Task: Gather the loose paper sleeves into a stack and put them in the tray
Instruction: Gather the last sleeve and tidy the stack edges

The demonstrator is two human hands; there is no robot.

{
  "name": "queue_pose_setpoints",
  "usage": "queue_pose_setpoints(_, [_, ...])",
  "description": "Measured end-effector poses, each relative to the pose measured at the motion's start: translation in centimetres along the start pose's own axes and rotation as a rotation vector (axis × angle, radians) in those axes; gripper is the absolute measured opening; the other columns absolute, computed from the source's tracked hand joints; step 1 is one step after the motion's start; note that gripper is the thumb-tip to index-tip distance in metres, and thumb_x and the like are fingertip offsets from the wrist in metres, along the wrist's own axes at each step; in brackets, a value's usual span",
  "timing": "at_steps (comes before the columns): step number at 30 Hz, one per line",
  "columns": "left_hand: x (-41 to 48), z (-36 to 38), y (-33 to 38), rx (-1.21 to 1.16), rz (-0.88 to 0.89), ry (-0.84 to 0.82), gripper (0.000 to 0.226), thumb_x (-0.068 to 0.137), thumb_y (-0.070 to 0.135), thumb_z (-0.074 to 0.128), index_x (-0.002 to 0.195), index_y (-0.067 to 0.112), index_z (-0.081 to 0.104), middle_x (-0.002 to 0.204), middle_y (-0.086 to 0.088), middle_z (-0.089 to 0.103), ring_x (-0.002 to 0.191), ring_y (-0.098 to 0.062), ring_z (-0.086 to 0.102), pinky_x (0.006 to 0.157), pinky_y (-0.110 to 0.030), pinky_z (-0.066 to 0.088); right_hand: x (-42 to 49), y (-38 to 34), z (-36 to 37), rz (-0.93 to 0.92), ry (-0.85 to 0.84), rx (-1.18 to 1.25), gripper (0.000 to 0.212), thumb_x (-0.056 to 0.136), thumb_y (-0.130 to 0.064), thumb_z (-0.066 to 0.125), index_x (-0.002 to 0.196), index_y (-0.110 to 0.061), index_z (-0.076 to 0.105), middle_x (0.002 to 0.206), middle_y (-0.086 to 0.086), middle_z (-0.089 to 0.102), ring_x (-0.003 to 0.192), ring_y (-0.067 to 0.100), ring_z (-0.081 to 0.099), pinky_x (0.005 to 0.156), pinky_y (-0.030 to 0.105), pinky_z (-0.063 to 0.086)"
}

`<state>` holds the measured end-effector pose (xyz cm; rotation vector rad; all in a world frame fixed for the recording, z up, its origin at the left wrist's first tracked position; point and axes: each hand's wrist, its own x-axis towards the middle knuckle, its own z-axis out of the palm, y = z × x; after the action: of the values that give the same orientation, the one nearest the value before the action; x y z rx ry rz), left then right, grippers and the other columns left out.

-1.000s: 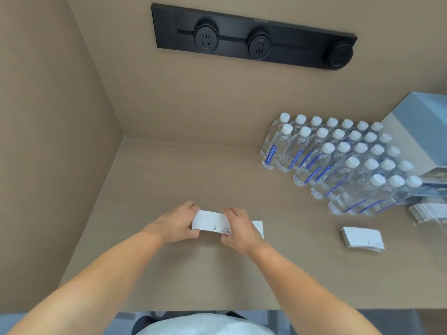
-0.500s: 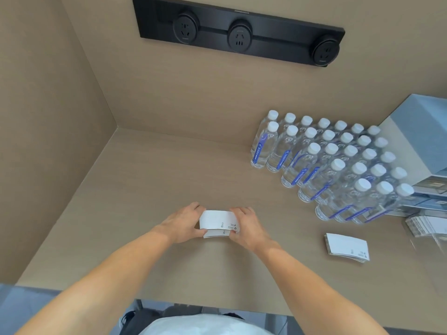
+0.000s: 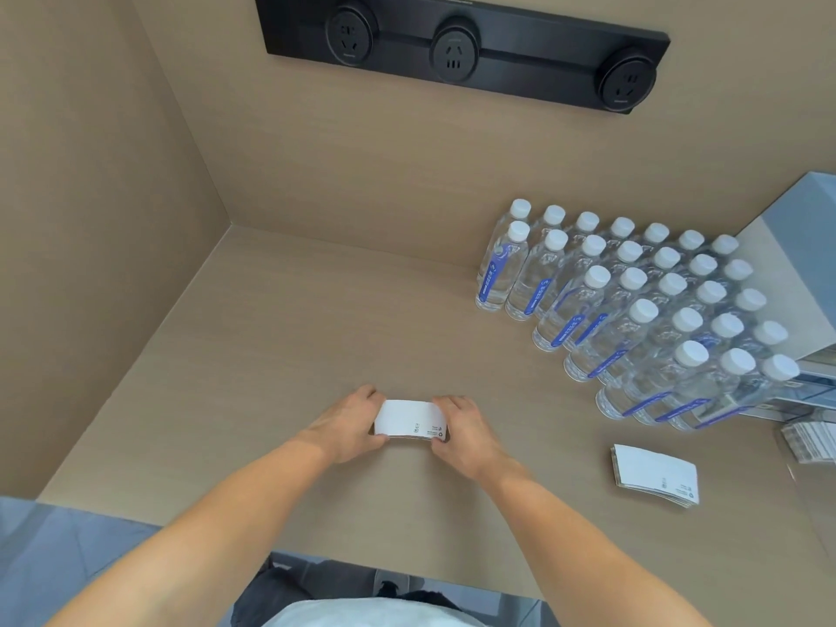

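Note:
A small stack of white paper sleeves (image 3: 409,419) rests on the beige counter (image 3: 280,355) in front of me. My left hand (image 3: 350,423) grips its left end and my right hand (image 3: 461,429) grips its right end, squeezing the sleeves together. A second stack of white sleeves (image 3: 656,475) lies alone on the counter to the right. At the right edge a clear tray (image 3: 809,438) holds more sleeves, only partly in view.
Several rows of water bottles (image 3: 633,305) with white caps stand at the back right. A pale blue box (image 3: 809,246) sits behind them. A black socket strip (image 3: 457,49) is mounted on the back wall. A side wall closes the left.
The spread-out sleeves have been pushed together into a compact stack between my hands. The camera tilted down and shifted slightly.

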<state>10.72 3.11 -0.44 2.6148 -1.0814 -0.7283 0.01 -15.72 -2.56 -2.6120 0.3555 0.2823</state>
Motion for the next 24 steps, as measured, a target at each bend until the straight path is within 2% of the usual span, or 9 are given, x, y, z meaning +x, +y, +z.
queue_pose_setpoints(6, [0.2,1.3,0.7,0.027,-0.044,-0.005,0.041,0.091,0.029,0.056,0.125,0.008,0.045,0.133,-0.007,0.036,0.112,-0.029,0.053,0.096,-0.038,0.045,0.0,0.4,0.8,-0.001,0.003,0.000,0.041,0.080,-0.012,0.056,0.121,-0.017,0.055,0.124,-0.001,0.057,0.120,0.020,0.044,0.094,0.028,0.045])
queue_pose_setpoints(10, [0.5,1.4,1.0,0.044,-0.078,-0.021,0.037,0.092,0.027,0.055,0.122,0.007,0.045,0.132,-0.008,0.036,0.111,-0.029,0.053,0.095,-0.040,0.047,0.2,0.3,0.7,0.014,-0.016,0.010,0.035,0.082,-0.012,0.055,0.117,-0.017,0.054,0.121,-0.001,0.057,0.120,0.019,0.043,0.090,0.028,0.046])
queue_pose_setpoints(16, [1.3,1.4,1.7,0.077,-0.129,-0.030,0.036,0.090,0.019,0.060,0.120,0.003,0.046,0.130,-0.009,0.037,0.113,-0.029,0.050,0.097,-0.039,0.046,0.4,-0.1,0.6,0.037,-0.054,-0.013,0.043,0.082,-0.006,0.052,0.124,-0.016,0.050,0.127,0.001,0.053,0.123,0.020,0.042,0.092,0.031,0.047])
queue_pose_setpoints(20, [1.6,1.5,1.7,0.082,-0.141,-0.042,0.033,0.089,0.016,0.061,0.117,0.004,0.049,0.128,-0.009,0.039,0.112,-0.029,0.052,0.096,-0.039,0.046,0.5,-0.1,0.4,0.072,-0.074,-0.030,0.043,0.081,-0.006,0.052,0.122,-0.020,0.051,0.123,0.002,0.054,0.114,0.024,0.053,0.084,0.031,0.051])
queue_pose_setpoints(24, [1.7,1.6,1.6,0.067,-0.136,-0.058,0.034,0.086,0.021,0.064,0.114,0.005,0.051,0.126,-0.007,0.039,0.113,-0.027,0.051,0.096,-0.037,0.046,1.0,-0.3,0.2,0.066,-0.107,-0.089,0.055,0.080,-0.001,0.053,0.132,-0.016,0.044,0.131,0.004,0.050,0.124,0.025,0.047,0.089,0.031,0.048])
